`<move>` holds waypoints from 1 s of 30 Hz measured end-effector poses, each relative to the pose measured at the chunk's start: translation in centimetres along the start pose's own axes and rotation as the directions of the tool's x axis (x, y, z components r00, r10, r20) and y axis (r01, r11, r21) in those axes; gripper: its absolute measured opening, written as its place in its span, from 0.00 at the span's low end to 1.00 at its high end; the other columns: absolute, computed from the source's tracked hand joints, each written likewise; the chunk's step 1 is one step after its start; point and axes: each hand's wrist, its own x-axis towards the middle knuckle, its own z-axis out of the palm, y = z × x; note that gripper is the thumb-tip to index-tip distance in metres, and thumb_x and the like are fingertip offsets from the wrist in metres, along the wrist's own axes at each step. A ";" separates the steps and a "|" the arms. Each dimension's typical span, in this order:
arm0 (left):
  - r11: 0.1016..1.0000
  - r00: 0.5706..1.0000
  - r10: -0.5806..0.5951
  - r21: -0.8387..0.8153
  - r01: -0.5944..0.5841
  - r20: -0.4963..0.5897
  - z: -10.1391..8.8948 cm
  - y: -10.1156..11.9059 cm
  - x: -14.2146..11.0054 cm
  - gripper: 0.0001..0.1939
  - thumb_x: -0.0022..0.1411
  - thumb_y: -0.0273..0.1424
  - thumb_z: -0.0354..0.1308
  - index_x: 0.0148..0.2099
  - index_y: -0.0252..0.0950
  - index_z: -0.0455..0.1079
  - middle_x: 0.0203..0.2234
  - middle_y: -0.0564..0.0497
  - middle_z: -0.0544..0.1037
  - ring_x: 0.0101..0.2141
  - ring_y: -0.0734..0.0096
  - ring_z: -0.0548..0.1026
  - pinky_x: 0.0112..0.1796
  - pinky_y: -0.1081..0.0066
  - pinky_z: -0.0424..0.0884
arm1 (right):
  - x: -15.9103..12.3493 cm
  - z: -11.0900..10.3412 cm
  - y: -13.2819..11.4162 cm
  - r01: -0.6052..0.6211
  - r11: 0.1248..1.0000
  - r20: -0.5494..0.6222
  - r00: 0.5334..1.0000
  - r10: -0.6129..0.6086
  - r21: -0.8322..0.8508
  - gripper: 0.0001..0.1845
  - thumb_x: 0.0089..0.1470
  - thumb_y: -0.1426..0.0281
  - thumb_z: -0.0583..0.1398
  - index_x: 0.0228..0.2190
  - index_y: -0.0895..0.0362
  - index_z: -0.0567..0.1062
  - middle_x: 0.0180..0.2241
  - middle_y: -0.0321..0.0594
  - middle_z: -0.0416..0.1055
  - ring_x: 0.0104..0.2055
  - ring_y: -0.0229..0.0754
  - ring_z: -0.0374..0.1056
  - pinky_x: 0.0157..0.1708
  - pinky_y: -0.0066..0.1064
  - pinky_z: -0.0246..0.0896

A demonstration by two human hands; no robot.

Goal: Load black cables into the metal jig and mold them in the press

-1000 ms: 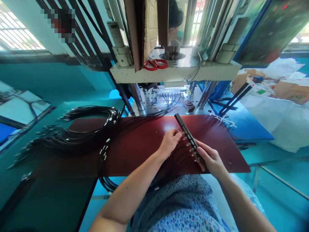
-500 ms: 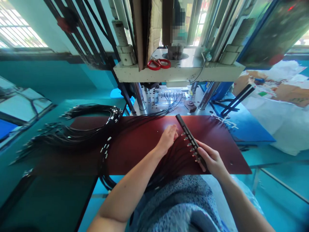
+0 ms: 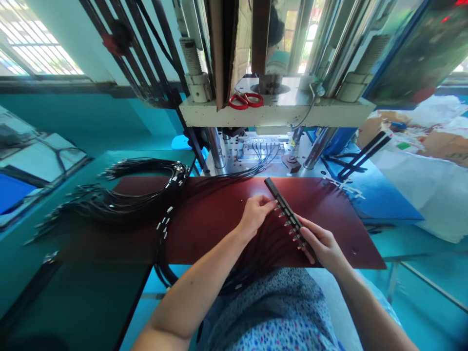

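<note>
Bar (image 3: 287,209), long axis diagonal, far end leftward

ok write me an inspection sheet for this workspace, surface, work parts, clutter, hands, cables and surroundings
surface: reddish-brown board, its left part in shadow
work parts: black bar, held slanted, small metal connectors along its left edge
clutter: red-handled scissors on the pale press crossbeam
hands: left hand pinched at the bar's left edge, anything in its fingertips too small to tell; right hand gripping the bar's lower part
cables: black cable bundle curving at left; thin cables reaching the metal fixture
surroundings: white bags at right
</note>
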 end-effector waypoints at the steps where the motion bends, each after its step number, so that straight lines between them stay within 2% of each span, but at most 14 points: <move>1: 1.000 1.000 0.002 -0.001 -0.002 -0.003 0.0 -0.1 0.1 0.12 0.44 0.36 0.61 0.23 0.32 0.66 0.16 0.55 0.68 0.20 0.79 0.63 0.23 0.76 0.58 | 0.0 0.0 0.0 -0.006 1.000 0.004 1.000 0.006 -0.012 0.30 0.52 0.56 0.58 0.53 0.59 0.66 0.17 0.33 0.67 0.11 0.30 0.53 0.10 0.23 0.47; 8: 0.998 0.999 -0.054 -0.022 0.054 0.006 -0.2 -0.1 0.5 0.09 0.44 0.32 0.59 0.22 0.33 0.63 0.12 0.59 0.63 0.15 0.82 0.57 0.19 0.78 0.51 | 0.5 -0.2 0.3 -0.037 0.990 0.066 0.997 0.046 -0.139 0.33 0.53 0.54 0.55 0.56 0.59 0.62 0.13 0.30 0.63 0.10 0.31 0.53 0.08 0.21 0.47; 12: 0.990 0.987 -0.128 0.070 0.121 0.095 -0.2 0.1 1.6 0.09 0.51 0.32 0.55 0.23 0.34 0.61 0.12 0.61 0.59 0.12 0.83 0.53 0.17 0.78 0.48 | 0.9 -0.1 0.0 -0.052 0.989 0.058 0.996 0.060 -0.138 0.32 0.54 0.54 0.54 0.55 0.60 0.62 0.14 0.29 0.62 0.10 0.30 0.53 0.08 0.21 0.46; 13: 0.984 0.985 -0.113 0.151 0.094 0.127 -0.2 0.2 2.1 0.11 0.55 0.33 0.52 0.23 0.35 0.61 0.12 0.60 0.59 0.12 0.82 0.54 0.17 0.77 0.49 | 1.1 -0.1 -0.1 -0.053 0.989 0.050 0.997 0.060 -0.140 0.32 0.54 0.54 0.53 0.54 0.60 0.62 0.14 0.29 0.62 0.09 0.30 0.53 0.08 0.21 0.45; 15: 0.918 0.981 -0.002 0.390 -0.076 0.194 -0.5 0.5 3.2 0.14 0.59 0.33 0.48 0.22 0.34 0.62 0.15 0.56 0.64 0.16 0.78 0.61 0.20 0.76 0.56 | 1.5 -0.2 -0.3 -0.056 0.985 0.037 0.997 0.063 -0.165 0.31 0.52 0.54 0.54 0.52 0.60 0.62 0.16 0.29 0.63 0.09 0.30 0.53 0.08 0.22 0.44; 17: 0.721 0.952 0.162 0.627 -0.294 0.259 -1.1 1.1 4.1 0.13 0.59 0.30 0.48 0.25 0.34 0.67 0.23 0.50 0.70 0.26 0.72 0.69 0.29 0.73 0.63 | 2.0 -0.5 -0.6 -0.050 0.962 0.034 0.998 0.062 -0.268 0.30 0.52 0.54 0.54 0.51 0.59 0.61 0.19 0.30 0.64 0.09 0.31 0.53 0.08 0.23 0.45; 19: 0.469 0.915 0.298 0.793 -0.389 0.272 -2.1 1.9 4.9 0.10 0.59 0.29 0.49 0.33 0.34 0.71 0.32 0.47 0.73 0.36 0.67 0.70 0.39 0.70 0.63 | 2.2 -0.7 -0.9 0.008 0.851 0.045 0.999 0.018 -0.525 0.24 0.54 0.58 0.51 0.48 0.59 0.61 0.21 0.33 0.68 0.11 0.35 0.58 0.11 0.26 0.50; 20: 0.362 0.901 0.356 0.852 -0.378 0.248 -2.7 2.2 5.2 0.10 0.59 0.29 0.49 0.38 0.34 0.71 0.36 0.45 0.73 0.40 0.64 0.68 0.42 0.68 0.63 | 2.3 -0.7 -1.1 0.056 0.719 0.060 0.998 -0.021 -0.692 0.20 0.56 0.61 0.50 0.47 0.59 0.62 0.21 0.36 0.69 0.14 0.38 0.62 0.13 0.27 0.52; 21: 0.272 0.888 0.408 0.901 -0.339 0.211 -3.4 2.5 5.5 0.11 0.60 0.30 0.49 0.42 0.34 0.70 0.39 0.44 0.72 0.43 0.62 0.67 0.43 0.66 0.62 | 2.3 -0.7 -1.3 0.107 0.535 0.093 0.994 -0.055 -0.838 0.17 0.57 0.63 0.48 0.45 0.60 0.64 0.21 0.39 0.70 0.17 0.42 0.66 0.16 0.29 0.54; 23: 0.143 0.859 0.493 0.960 -0.239 0.141 -4.5 2.6 6.2 0.14 0.60 0.32 0.50 0.47 0.35 0.67 0.43 0.43 0.70 0.46 0.58 0.64 0.44 0.62 0.61 | 2.1 -0.5 -2.0 0.190 0.146 0.182 0.981 -0.067 -0.971 0.14 0.59 0.67 0.46 0.41 0.62 0.66 0.21 0.44 0.71 0.23 0.50 0.70 0.20 0.32 0.53; 24: 0.105 0.847 0.519 0.976 -0.193 0.112 -4.9 2.4 6.5 0.16 0.59 0.33 0.51 0.49 0.35 0.66 0.44 0.43 0.69 0.47 0.56 0.63 0.45 0.61 0.60 | 2.1 -0.5 -2.4 0.220 0.018 0.219 0.975 -0.048 -0.975 0.14 0.59 0.68 0.46 0.39 0.63 0.67 0.21 0.45 0.71 0.24 0.52 0.70 0.20 0.32 0.52; 25: 0.080 0.842 0.531 0.985 -0.156 0.090 -5.2 2.1 6.9 0.17 0.59 0.34 0.52 0.50 0.35 0.65 0.45 0.42 0.68 0.48 0.55 0.62 0.45 0.60 0.60 | 2.3 -0.5 -2.9 0.248 -0.049 0.249 0.968 -0.015 -0.968 0.14 0.59 0.68 0.47 0.38 0.62 0.68 0.21 0.46 0.71 0.25 0.53 0.71 0.20 0.32 0.51; 27: 0.050 0.845 0.529 0.992 -0.119 0.075 -5.5 1.2 7.5 0.20 0.58 0.36 0.53 0.51 0.34 0.64 0.44 0.42 0.68 0.47 0.55 0.62 0.46 0.58 0.59 | 3.6 -0.9 -4.1 0.295 -0.044 0.294 0.956 0.017 -0.955 0.14 0.59 0.66 0.48 0.34 0.60 0.70 0.22 0.46 0.72 0.26 0.51 0.71 0.21 0.31 0.51; 30: 0.026 0.844 0.527 0.992 -0.127 0.094 -5.3 -0.2 8.3 0.21 0.59 0.39 0.52 0.52 0.33 0.63 0.41 0.42 0.70 0.44 0.56 0.64 0.45 0.58 0.58 | 8.7 -2.2 -6.4 0.266 0.172 0.247 0.961 -0.122 -0.949 0.14 0.57 0.64 0.51 0.27 0.56 0.71 0.25 0.43 0.73 0.29 0.47 0.71 0.26 0.30 0.53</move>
